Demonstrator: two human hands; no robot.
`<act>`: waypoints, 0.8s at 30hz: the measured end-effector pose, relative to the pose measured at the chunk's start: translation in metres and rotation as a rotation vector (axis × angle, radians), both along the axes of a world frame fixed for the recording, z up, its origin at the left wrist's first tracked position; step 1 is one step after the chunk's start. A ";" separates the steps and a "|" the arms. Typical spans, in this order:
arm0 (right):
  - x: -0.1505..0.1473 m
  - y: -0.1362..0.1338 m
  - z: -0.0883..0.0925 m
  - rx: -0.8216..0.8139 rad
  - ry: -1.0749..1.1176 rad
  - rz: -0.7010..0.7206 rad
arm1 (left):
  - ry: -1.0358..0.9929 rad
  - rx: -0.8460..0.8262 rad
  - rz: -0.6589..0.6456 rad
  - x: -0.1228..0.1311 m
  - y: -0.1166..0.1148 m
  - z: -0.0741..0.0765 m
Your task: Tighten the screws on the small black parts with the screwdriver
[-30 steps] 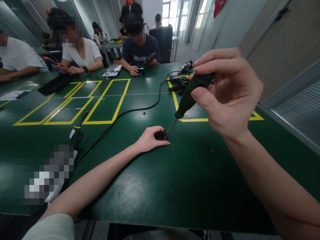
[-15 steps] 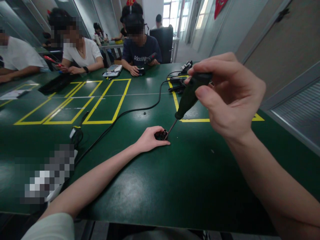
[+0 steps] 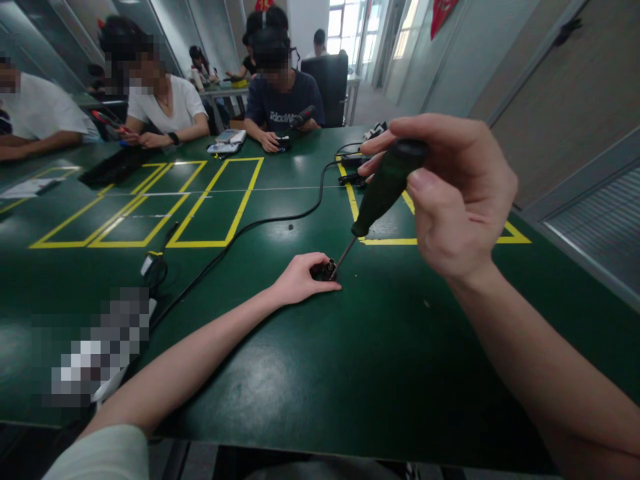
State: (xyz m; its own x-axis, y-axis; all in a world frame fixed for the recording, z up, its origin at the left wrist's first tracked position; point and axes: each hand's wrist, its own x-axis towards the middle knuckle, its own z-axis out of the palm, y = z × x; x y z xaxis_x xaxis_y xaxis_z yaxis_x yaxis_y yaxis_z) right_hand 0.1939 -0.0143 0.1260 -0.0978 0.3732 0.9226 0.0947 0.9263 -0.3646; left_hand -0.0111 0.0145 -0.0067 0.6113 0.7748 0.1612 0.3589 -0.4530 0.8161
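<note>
Head view: the person's two bare arms reach out over a green table marked with yellow tape lines.
Landmark: the small dark part, lying on the table's bare green surface, on the near side of the yellow lines.
Left hand: rests on the table right against the small dark part, fingers curled round it and pinching it in place from the left.
Right hand: raised above and to the right of the small dark part, thumb and fingers closed round the top of a screwdriver.
Screwdriver: dark green handle, tilted, its thin metal shaft slanting down and left so that the tip meets the small dark part.
Black cable: runs across the table behind the small dark part, from the far right corner down to the left.
Yellow tape boxes: beyond and to the left of the small dark part.
Dark bits: well beyond the small dark part, by a yellow line; too small to tell what they are.
Other people: several sit at the far end of the table, well apart from the small dark part, their own hands on things in front of them.
</note>
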 end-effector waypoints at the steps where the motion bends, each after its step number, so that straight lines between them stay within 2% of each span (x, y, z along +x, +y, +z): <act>1: 0.000 0.000 0.000 0.002 0.000 -0.013 | -0.001 0.000 0.001 0.000 0.000 0.000; 6: 0.002 -0.002 0.003 0.059 -0.051 -0.177 | 0.003 -0.001 0.000 0.001 0.000 -0.002; 8: 0.001 -0.001 0.003 0.036 -0.044 -0.131 | 0.003 -0.008 0.002 0.001 0.000 -0.002; 11: 0.000 -0.001 0.002 0.003 -0.002 0.024 | 0.001 -0.017 0.003 0.001 -0.001 0.000; 13: 0.000 -0.002 0.002 0.018 0.020 0.063 | -0.004 -0.020 -0.002 0.001 -0.001 0.001; 17: 0.001 -0.005 0.006 0.075 -0.006 -0.145 | 0.004 -0.015 0.002 0.002 -0.002 0.001; 19: 0.002 -0.004 0.006 0.079 -0.018 -0.192 | 0.009 -0.016 0.005 0.003 -0.002 0.001; 24: 0.005 0.001 0.004 0.087 -0.006 -0.007 | 0.006 -0.006 -0.005 0.002 -0.002 0.001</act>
State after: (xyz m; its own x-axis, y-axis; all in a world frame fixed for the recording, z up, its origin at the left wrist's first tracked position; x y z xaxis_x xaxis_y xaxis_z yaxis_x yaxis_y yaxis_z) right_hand 0.1989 -0.0130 0.1301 -0.1016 0.2924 0.9509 0.1029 0.9538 -0.2823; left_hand -0.0092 0.0130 -0.0059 0.6161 0.7727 0.1530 0.3613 -0.4498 0.8168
